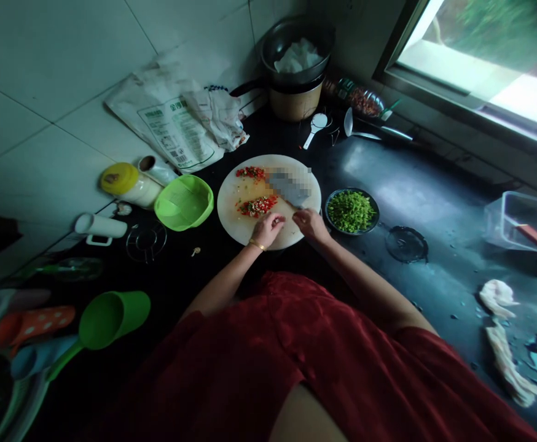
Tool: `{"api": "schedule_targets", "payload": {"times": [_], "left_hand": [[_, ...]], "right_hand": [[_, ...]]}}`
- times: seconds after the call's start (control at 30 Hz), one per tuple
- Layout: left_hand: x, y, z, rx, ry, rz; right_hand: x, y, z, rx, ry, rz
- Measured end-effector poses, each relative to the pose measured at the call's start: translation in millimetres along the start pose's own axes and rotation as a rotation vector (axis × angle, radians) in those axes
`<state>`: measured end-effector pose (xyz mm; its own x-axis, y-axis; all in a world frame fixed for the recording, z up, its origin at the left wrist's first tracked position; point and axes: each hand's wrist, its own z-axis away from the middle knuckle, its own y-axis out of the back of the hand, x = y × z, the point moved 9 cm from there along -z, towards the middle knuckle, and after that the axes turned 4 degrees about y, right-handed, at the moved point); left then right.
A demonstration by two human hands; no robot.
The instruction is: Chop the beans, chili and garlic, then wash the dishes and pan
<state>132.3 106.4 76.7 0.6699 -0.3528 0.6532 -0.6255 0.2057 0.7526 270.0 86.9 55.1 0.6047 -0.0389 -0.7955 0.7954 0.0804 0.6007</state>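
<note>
A round white cutting board (233, 228) carries two heaps of chopped red chili: a larger heap (258, 206) at its middle left and a smaller heap (251, 172) behind it. My left hand (267, 231), with a gold bracelet at the wrist, is at the board's front edge, just below the larger heap. Its fingers are curled together; whatever is between them is too small to make out. A cleaver (291, 186), partly blurred out, has its broad blade over the right half of the board. My right hand (312, 223) is closed at its handle end, hiding the handle.
A bowl of chopped greens (351, 211) stands right of the board, a green plastic basin (184, 202) left. Behind are plastic bags (176, 129), a pot (296, 101) and a white spoon (316, 127). A green scoop (112, 316) is at lower left, a cloth (508, 362) at right.
</note>
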Motion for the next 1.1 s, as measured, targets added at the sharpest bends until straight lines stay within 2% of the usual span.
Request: {"api": "schedule_targets", "payload": {"times": [0.07,0.13,0.17,0.23,0.4,0.67,0.73,0.87,1.1], "left_hand": [[-2,17.6,15,0.046,-0.018,0.145],[-5,30.7,28,0.072,-0.016,0.213],[-9,35.7,33,0.081,-0.004,0.237],[-18,41.9,40,0.081,0.040,0.297],[-40,46.1,47,0.050,0.156,0.382],[-47,57.3,48,0.103,0.199,0.283],[-42,60.1,47,0.083,0.171,0.184],[-23,63.7,43,0.052,0.017,-0.055],[-19,59.6,40,0.084,-0.076,-0.100]], "right_hand": [[-5,-32,10,-0.126,-0.095,-0.496],[-16,-62,17,-0.209,-0.174,-0.890],[-21,-72,19,-0.225,-0.200,-1.014],[-31,-87,20,-0.242,-0.227,-1.127],[-44,-92,12,-0.229,-0.185,-1.053],[-51,-96,6,-0.050,-0.046,-0.952],[-51,-96,6,-0.012,-0.029,-0.923],[-51,-91,8,0.043,-0.021,-0.823],[-48,-85,10,0.111,-0.081,-0.890]]}}
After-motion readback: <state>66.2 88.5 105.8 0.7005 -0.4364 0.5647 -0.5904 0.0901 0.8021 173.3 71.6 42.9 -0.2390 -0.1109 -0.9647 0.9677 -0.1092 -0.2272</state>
